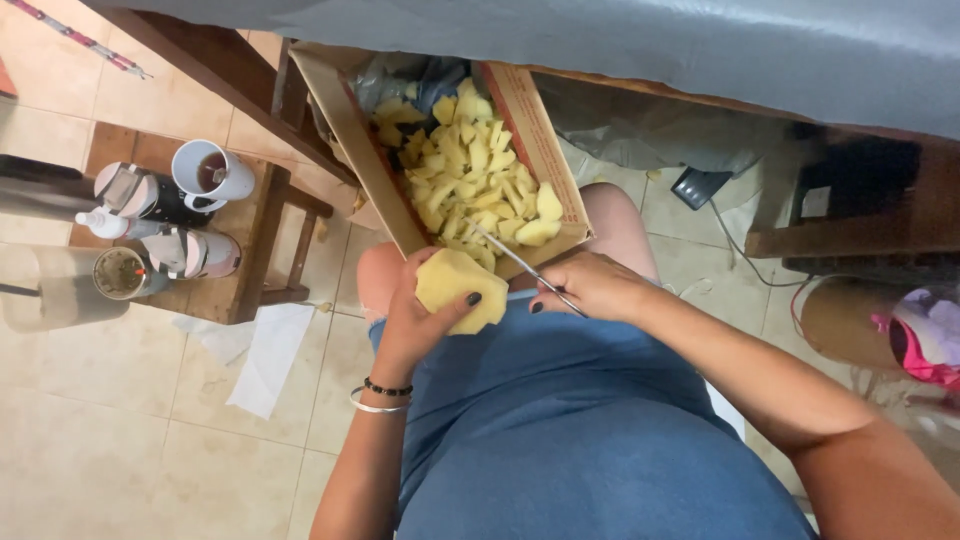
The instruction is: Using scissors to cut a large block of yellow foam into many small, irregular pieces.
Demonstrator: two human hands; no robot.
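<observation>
Over lap | left hand point(425, 315) fingers clamp smooth peeled potato point(460, 290) | right hand point(590, 285) fingers grip thin metal knife point(525, 268) | cardboard box point(350, 140) of chunks

Cardboard box point(355, 130) on my knees: long, open-topped, brown with reddish print on the right wall, lined with grey plastic and full of cut yellow pieces. Round brown cardboard tub point(850, 322) at right on the floor, lying open toward me, pink stuff inside. Small dark flat device point(698, 186) on the tiles beyond the box; can't tell if it's a screen.
</observation>
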